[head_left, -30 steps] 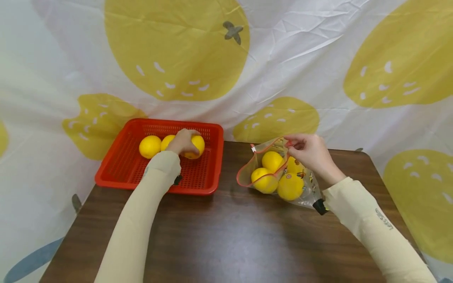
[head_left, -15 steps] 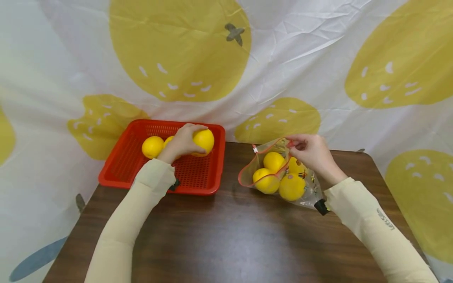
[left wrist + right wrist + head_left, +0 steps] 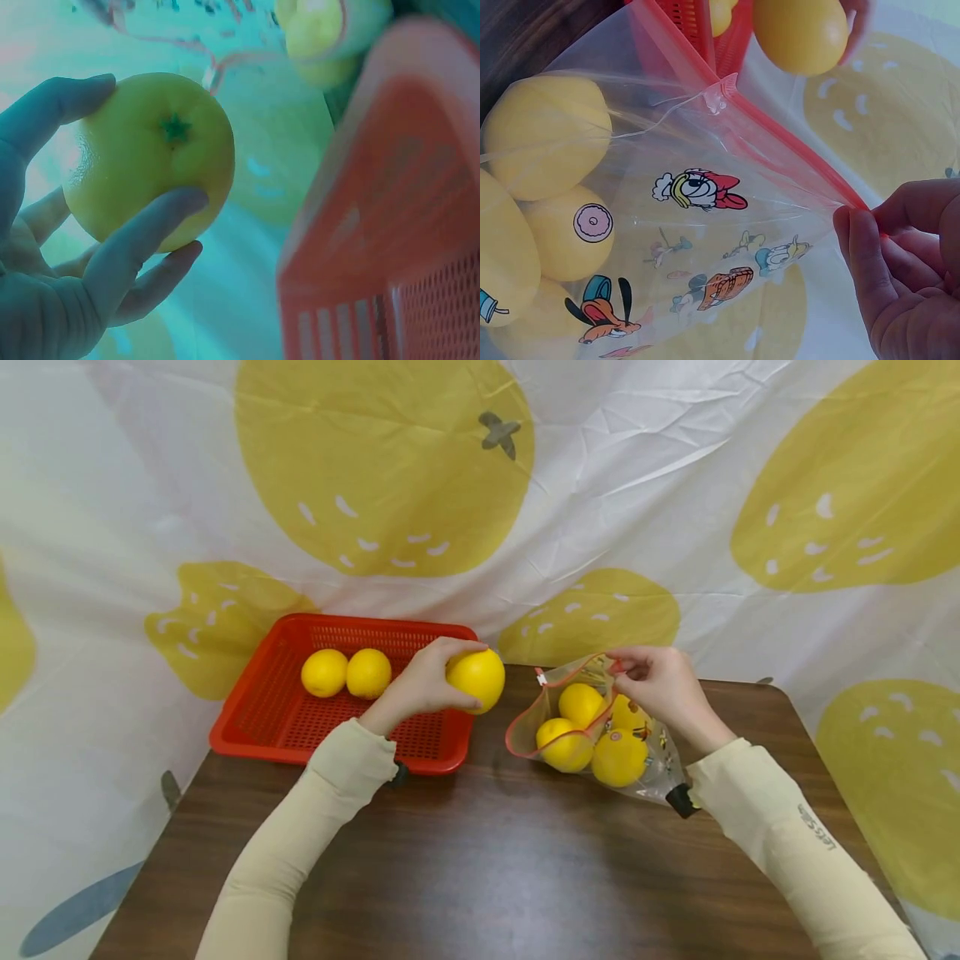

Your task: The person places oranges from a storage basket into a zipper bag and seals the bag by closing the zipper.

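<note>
My left hand (image 3: 423, 683) grips a yellow orange (image 3: 478, 680), thumb and fingers curled round it, above the right rim of the red basket (image 3: 258, 693). In the left wrist view the held orange (image 3: 161, 161) shows a green star-shaped stem mark. My right hand (image 3: 660, 689) pinches the red-edged mouth of a clear zip bag (image 3: 660, 768) printed with cartoon figures. The bag's mouth gapes toward the left, with several oranges (image 3: 618, 757) inside. In the right wrist view, thumb and fingertips (image 3: 864, 232) hold the bag's red zip edge (image 3: 795, 142).
Two more oranges (image 3: 324, 673) lie side by side in the basket. Basket and bag stand on a dark wooden table (image 3: 480, 868), close to its back edge. A white cloth (image 3: 637, 460) printed with yellow fruit hangs behind.
My left hand has lifted an orange out of the basket and carried it right toward the bag, uncovering the second orange left there. The right hand and bag have hardly moved.
</note>
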`<state>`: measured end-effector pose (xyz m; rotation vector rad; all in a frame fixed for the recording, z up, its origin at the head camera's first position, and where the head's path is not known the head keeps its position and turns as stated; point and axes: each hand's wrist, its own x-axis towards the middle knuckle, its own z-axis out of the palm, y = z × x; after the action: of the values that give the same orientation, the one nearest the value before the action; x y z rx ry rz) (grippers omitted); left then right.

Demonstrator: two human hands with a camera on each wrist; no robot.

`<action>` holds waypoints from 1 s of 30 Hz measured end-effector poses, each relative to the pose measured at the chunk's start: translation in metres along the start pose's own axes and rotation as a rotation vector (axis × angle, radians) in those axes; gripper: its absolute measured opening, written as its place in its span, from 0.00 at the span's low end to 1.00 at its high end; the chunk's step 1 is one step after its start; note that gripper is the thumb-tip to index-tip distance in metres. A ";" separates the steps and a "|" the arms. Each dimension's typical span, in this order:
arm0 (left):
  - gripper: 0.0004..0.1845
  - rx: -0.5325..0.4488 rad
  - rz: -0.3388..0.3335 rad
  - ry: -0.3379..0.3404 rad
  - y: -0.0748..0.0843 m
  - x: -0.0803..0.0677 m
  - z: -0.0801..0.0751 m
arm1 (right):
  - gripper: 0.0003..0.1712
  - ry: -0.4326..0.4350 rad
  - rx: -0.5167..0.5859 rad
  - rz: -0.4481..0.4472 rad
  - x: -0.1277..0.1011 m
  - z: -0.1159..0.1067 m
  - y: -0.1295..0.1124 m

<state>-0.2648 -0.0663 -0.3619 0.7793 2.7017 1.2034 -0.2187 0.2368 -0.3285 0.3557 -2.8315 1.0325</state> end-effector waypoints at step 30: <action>0.38 -0.090 0.157 -0.065 0.050 0.033 0.098 | 0.17 0.044 -0.010 -0.035 -0.004 0.007 -0.008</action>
<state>-0.2457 0.0437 -0.3899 1.0156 2.5558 1.2966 -0.2130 0.2269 -0.3292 0.3753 -2.7805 1.0065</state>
